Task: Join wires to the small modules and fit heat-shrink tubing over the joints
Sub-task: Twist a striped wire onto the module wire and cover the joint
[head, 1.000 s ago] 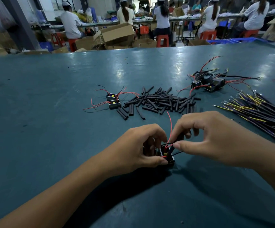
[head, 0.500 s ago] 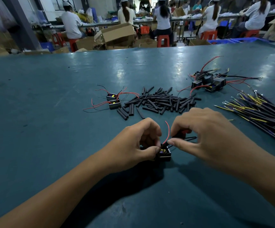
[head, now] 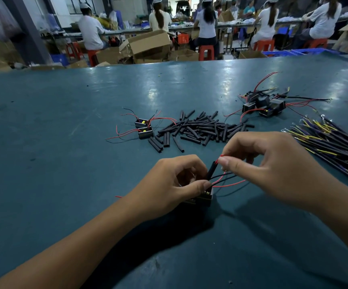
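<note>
My left hand [head: 175,184] grips a small black module [head: 205,198] against the blue-green table [head: 64,122], thumb pressed on its top. A black heat-shrink tube [head: 212,169] stands tilted up from the module over a red wire. My right hand [head: 273,163] pinches the red wire's tip [head: 221,158] just above the tube's upper end. Black and red leads [head: 227,180] trail from the module to the right beneath my right hand. A pile of black heat-shrink tubes [head: 202,130] lies beyond both hands.
Two small modules [head: 144,128] with red wires sit left of the tube pile. A cluster of black modules [head: 262,105] lies at the far right. A bundle of purple and yellow wires [head: 331,142] fans out on the right. Seated people and cardboard boxes [head: 148,44] are behind the table.
My right hand rose and pulled the red wire's end upward, so the black tube now stands tilted above the module. My left hand stayed on the module.
</note>
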`<state>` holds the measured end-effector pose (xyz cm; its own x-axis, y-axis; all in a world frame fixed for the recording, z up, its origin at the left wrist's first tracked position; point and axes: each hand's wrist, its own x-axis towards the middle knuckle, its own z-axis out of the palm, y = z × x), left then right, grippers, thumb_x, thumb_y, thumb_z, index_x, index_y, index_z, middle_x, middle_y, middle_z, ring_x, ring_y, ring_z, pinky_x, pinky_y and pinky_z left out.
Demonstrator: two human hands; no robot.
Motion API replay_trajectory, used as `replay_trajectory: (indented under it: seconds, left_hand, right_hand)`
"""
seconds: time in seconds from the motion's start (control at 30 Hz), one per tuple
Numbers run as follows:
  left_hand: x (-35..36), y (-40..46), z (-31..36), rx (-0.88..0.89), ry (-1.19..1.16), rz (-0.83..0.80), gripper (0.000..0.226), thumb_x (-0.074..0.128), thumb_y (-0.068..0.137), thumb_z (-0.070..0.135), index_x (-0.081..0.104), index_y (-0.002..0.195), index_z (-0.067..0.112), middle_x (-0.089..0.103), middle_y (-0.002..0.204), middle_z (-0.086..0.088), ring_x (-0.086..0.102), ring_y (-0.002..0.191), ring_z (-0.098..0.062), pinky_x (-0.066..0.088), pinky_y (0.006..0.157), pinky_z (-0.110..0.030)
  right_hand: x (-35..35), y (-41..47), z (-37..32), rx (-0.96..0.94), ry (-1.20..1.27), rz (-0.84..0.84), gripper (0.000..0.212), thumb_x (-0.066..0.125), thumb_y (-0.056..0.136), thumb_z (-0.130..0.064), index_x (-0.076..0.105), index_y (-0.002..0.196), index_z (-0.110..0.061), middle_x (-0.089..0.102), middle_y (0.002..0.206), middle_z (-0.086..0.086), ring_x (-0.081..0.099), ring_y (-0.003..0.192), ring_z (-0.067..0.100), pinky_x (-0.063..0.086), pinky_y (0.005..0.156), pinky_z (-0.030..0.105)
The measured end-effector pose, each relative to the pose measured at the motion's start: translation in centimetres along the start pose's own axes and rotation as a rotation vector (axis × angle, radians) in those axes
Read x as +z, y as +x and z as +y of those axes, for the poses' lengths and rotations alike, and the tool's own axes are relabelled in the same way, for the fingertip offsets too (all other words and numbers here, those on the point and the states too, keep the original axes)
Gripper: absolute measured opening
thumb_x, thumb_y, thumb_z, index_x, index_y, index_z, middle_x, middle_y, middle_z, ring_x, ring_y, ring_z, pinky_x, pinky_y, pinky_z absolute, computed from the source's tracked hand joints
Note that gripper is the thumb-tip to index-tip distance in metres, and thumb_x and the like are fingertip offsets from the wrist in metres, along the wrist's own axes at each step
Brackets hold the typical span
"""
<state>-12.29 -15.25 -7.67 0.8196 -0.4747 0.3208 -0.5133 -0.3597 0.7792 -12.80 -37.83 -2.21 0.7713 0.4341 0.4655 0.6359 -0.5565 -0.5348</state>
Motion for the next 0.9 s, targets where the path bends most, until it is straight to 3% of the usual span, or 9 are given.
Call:
replay_trajectory:
  seconds: [0.17, 0.23, 0.3, 0.4, 0.5, 0.57, 0.7, 0.83, 0.9]
  left_hand:
    - [0.2, 0.1, 0.4, 0.068, -0.010, 0.029, 0.013, 0.071, 0.091, 0.031, 0.065, 0.093, 0.019, 0.062, 0.077, 0.013, 0.059, 0.066, -0.009, 0.049, 0.063, -0.026]
    - [0.2, 0.0, 0.3, 0.055, -0.043, 0.006, 0.009, 0.070, 0.092, 0.029, 0.064, 0.092, 0.022, 0.062, 0.076, 0.013, 0.058, 0.067, -0.005, 0.047, 0.065, -0.022]
    - [0.0, -0.1, 0.2, 0.016, -0.083, -0.014, 0.010, 0.069, 0.092, 0.028, 0.063, 0.089, 0.022, 0.061, 0.072, 0.008, 0.057, 0.067, -0.006, 0.047, 0.064, -0.024]
    - [-0.3, -0.3, 0.1, 0.002, -0.124, -0.023, 0.010, 0.070, 0.092, 0.025, 0.064, 0.090, 0.017, 0.064, 0.074, 0.002, 0.060, 0.067, -0.013, 0.051, 0.065, -0.030]
    - [-0.4, -0.5, 0.0, 0.006, -0.110, -0.053, 0.015, 0.071, 0.091, 0.025, 0.067, 0.094, 0.011, 0.068, 0.082, -0.010, 0.064, 0.074, -0.034, 0.055, 0.071, -0.050]
    - [-0.6, -0.5, 0.0, 0.005, -0.103, -0.058, 0.014, 0.072, 0.091, 0.022, 0.067, 0.093, 0.010, 0.067, 0.082, -0.011, 0.064, 0.076, -0.035, 0.054, 0.071, -0.052]
    - [-1.4, -0.4, 0.1, -0.001, -0.079, -0.087, 0.010, 0.074, 0.089, 0.023, 0.068, 0.095, 0.016, 0.068, 0.085, -0.001, 0.065, 0.079, -0.025, 0.054, 0.075, -0.044]
    - [-3.3, -0.6, -0.5, -0.059, 0.281, -0.269, 0.034, 0.080, 0.083, 0.035, 0.061, 0.112, 0.034, 0.063, 0.106, 0.016, 0.060, 0.103, -0.010, 0.046, 0.086, -0.018]
    - [-3.7, -0.7, -0.5, -0.076, 0.415, -0.285, 0.037, 0.080, 0.082, 0.033, 0.061, 0.113, 0.033, 0.063, 0.101, 0.019, 0.058, 0.097, -0.002, 0.041, 0.080, -0.008]
  right_hand:
    - [0.5, -0.1, -0.3, -0.042, 0.023, -0.046, 0.011, 0.065, 0.087, -0.036, 0.065, 0.079, -0.027, 0.067, 0.073, -0.008, 0.062, 0.062, 0.015, 0.049, 0.059, 0.033]
    - [0.5, 0.3, 0.0, -0.003, 0.200, -0.070, 0.013, 0.063, 0.088, -0.032, 0.067, 0.080, -0.022, 0.068, 0.073, -0.004, 0.062, 0.062, 0.012, 0.050, 0.060, 0.028]
    - [0.1, 0.7, 1.0, 0.056, 0.372, -0.086, 0.012, 0.059, 0.092, -0.017, 0.068, 0.084, -0.017, 0.071, 0.079, -0.001, 0.065, 0.071, 0.010, 0.052, 0.067, 0.025]
    - [0.0, 0.8, 2.8, 0.032, 0.084, -0.298, 0.020, 0.062, 0.093, -0.007, 0.068, 0.107, -0.020, 0.071, 0.105, -0.013, 0.064, 0.102, 0.004, 0.050, 0.093, 0.031]
    - [1.2, 0.2, 3.0, -0.034, -0.004, -0.595, 0.046, 0.074, 0.088, -0.029, 0.057, 0.130, -0.023, 0.060, 0.129, -0.012, 0.053, 0.123, 0.006, 0.041, 0.106, 0.029]
    - [2.5, 0.0, 2.8, -0.050, -0.034, -0.609, 0.055, 0.078, 0.082, -0.042, 0.058, 0.128, -0.021, 0.061, 0.124, -0.009, 0.053, 0.118, 0.005, 0.042, 0.101, 0.028]
    - [3.8, -0.1, 2.7, -0.117, -0.079, -0.471, 0.044, 0.082, 0.077, -0.043, 0.064, 0.106, -0.017, 0.062, 0.097, -0.007, 0.052, 0.091, 0.006, 0.044, 0.082, 0.024]
    - [3.6, -0.1, 3.3, -0.093, -0.140, -0.447, 0.051, 0.082, 0.076, -0.038, 0.059, 0.120, -0.025, 0.060, 0.106, -0.016, 0.048, 0.098, -0.004, 0.037, 0.092, 0.016]
    - [3.4, -0.1, 3.5, -0.064, -0.147, -0.469, 0.055, 0.080, 0.077, -0.042, 0.055, 0.125, -0.030, 0.055, 0.107, -0.021, 0.047, 0.101, -0.007, 0.035, 0.094, 0.013]
